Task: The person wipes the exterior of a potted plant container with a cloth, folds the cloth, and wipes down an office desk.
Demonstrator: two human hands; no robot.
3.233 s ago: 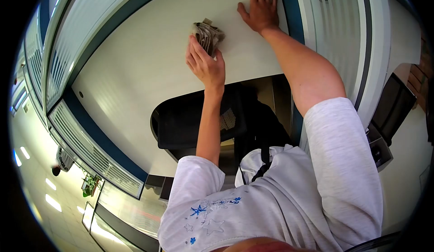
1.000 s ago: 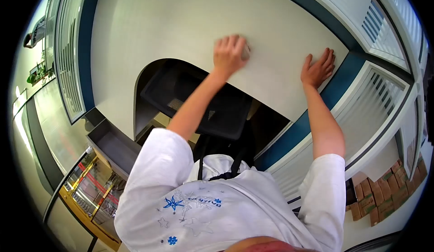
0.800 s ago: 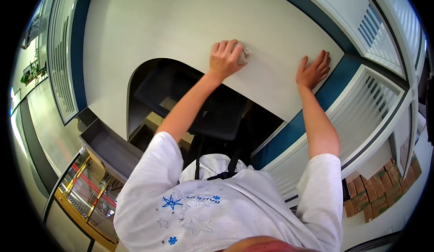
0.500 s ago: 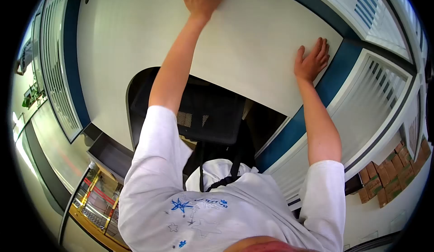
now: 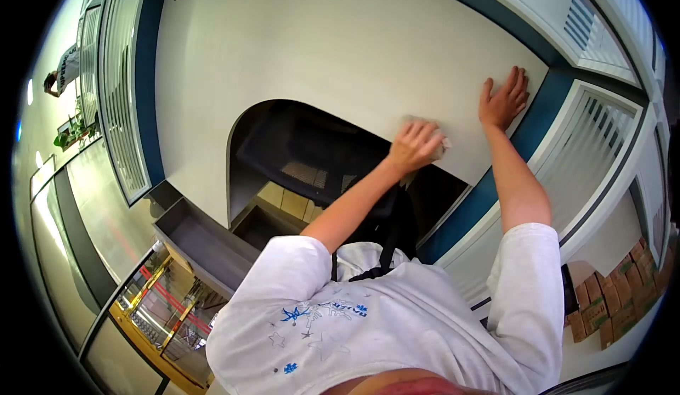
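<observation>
My left hand (image 5: 416, 145) is closed over a crumpled grey-beige cloth (image 5: 444, 146) and presses it on the white desktop (image 5: 297, 41), near the front edge. Only a bit of the cloth shows past the fingers, and the hand is slightly blurred. My right hand (image 5: 504, 100) lies flat with its fingers spread at the right end of the desktop, beside the blue border, holding nothing.
A black mesh chair (image 5: 304, 154) sits under the desk's curved cutout. An open grey drawer (image 5: 205, 243) is at the lower left. Ribbed panels (image 5: 584, 154) border the desk. Cardboard boxes (image 5: 609, 299) are stacked at the right. Another person (image 5: 67, 69) is far off at the left.
From the far edge of the desktop, my left hand has come back toward the front edge and to the right with the cloth. My right hand stays at the right end. The view has shifted slightly.
</observation>
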